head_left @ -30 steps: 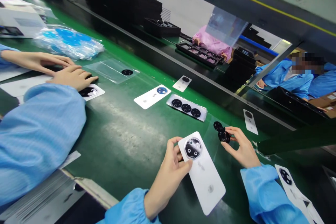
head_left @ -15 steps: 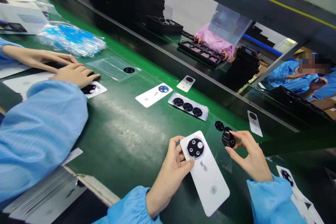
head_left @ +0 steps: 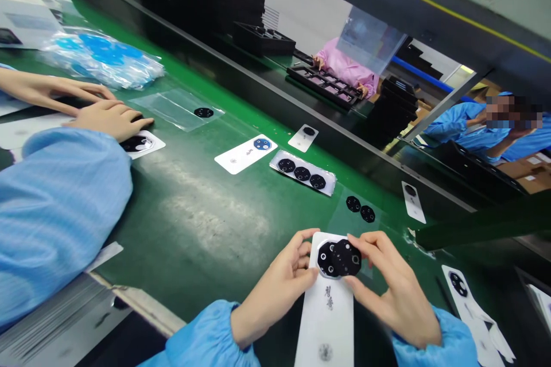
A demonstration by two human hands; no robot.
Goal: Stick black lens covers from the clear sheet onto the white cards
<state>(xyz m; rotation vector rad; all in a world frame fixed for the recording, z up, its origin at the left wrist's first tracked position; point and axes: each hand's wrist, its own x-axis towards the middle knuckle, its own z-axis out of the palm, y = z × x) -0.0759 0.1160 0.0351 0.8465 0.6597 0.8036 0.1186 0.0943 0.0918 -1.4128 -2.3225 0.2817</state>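
Note:
My left hand point(head_left: 275, 292) grips the left edge of a white phone back cover point(head_left: 327, 321) near its top, over the green belt. My right hand point(head_left: 383, 287) pinches a round black camera lens piece point(head_left: 345, 258) and holds it partly over the cover's black round camera module point(head_left: 327, 258). Two more black lens pieces point(head_left: 360, 209) lie on a clear film just beyond my hands.
The green conveyor belt point(head_left: 206, 223) carries a white cover with a blue ring point(head_left: 245, 153), a strip of three black lenses point(head_left: 302, 173), small white cards point(head_left: 303, 137) and a blue-filled bag point(head_left: 101, 60). A co-worker's hands point(head_left: 107, 117) press a cover at left. Other people work beyond the belt's rail.
My right hand brought the black lens piece left from beside the film onto the cover's camera area. My left hand turned the cover more upright and drew it closer.

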